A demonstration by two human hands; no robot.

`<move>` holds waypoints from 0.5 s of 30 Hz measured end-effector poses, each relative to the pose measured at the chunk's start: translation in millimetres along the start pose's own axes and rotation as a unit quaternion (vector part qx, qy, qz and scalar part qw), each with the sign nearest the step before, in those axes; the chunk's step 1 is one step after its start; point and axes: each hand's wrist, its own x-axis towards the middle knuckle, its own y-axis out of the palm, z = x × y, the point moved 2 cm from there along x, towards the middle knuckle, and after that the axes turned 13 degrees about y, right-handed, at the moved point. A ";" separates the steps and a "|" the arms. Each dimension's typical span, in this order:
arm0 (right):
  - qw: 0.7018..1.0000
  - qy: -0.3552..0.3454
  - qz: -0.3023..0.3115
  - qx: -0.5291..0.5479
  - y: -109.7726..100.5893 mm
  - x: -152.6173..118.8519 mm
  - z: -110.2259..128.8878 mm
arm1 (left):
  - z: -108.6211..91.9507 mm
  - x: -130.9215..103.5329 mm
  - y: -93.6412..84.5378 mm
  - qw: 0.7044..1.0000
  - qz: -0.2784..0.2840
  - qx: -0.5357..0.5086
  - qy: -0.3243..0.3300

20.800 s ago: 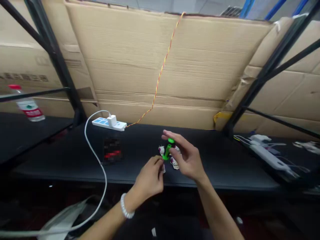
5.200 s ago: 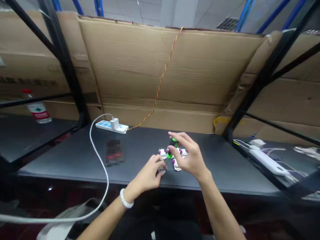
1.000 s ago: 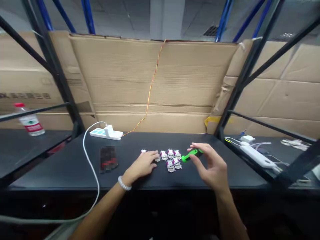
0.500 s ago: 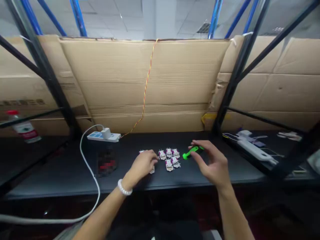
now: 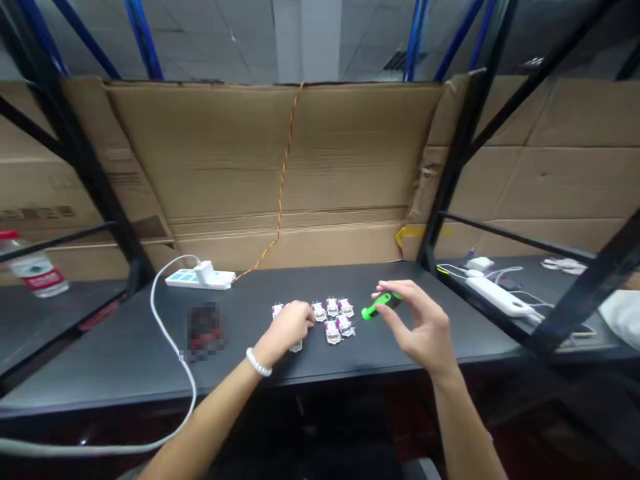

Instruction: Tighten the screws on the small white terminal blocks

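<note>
Between thumb and fingers, my right hand (image 5: 417, 320) grips a green and black screwdriver (image 5: 376, 307). Its thin shaft points left and down toward the small white and purple parts (image 5: 332, 331), several of which lie grouped on the dark tabletop. My left hand (image 5: 291, 325), with a white coiled band on the wrist, rests over the left end of this group with its fingers bent. One part (image 5: 277, 311) shows behind that hand and another (image 5: 296, 346) sticks out below it. What lies under the left fingers is hidden.
A white power strip (image 5: 220, 281) with a plug and cable stands at the back left. A pixelated dark object (image 5: 205, 331) lies in front of it. At right sits another power strip (image 5: 500, 297); at far left, a bottle (image 5: 43, 275). Black rack posts (image 5: 453, 160) flank the dark tabletop (image 5: 250, 380).
The view has shifted slightly, so the scene sits a little further left. Both hands keep nearly the same places, and the screwdriver stays in my right hand.
</note>
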 end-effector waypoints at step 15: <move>1.000 -0.014 0.014 -0.008 -0.7 0.1 1.8 | 6.5 4.7 1.9 1.000 0.019 0.022 0.007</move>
